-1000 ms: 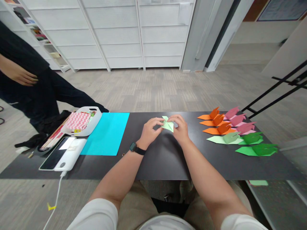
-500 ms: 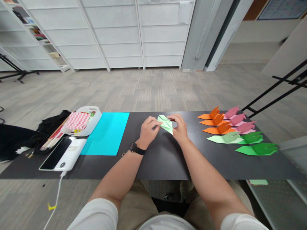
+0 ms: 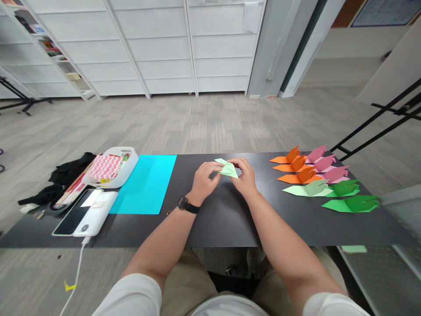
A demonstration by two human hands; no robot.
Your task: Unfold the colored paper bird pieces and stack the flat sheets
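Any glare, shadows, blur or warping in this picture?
Head view: faint sheen on the dark table; head view: soft shadow between the forearms; head view: cabinet uprights splay outward towards the top; head view: the light green folded paper at the fingers looks slightly soft, its creases faint.

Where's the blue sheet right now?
In the head view, the blue sheet lies flat on the left part of the table, between the white basket and the left hand.
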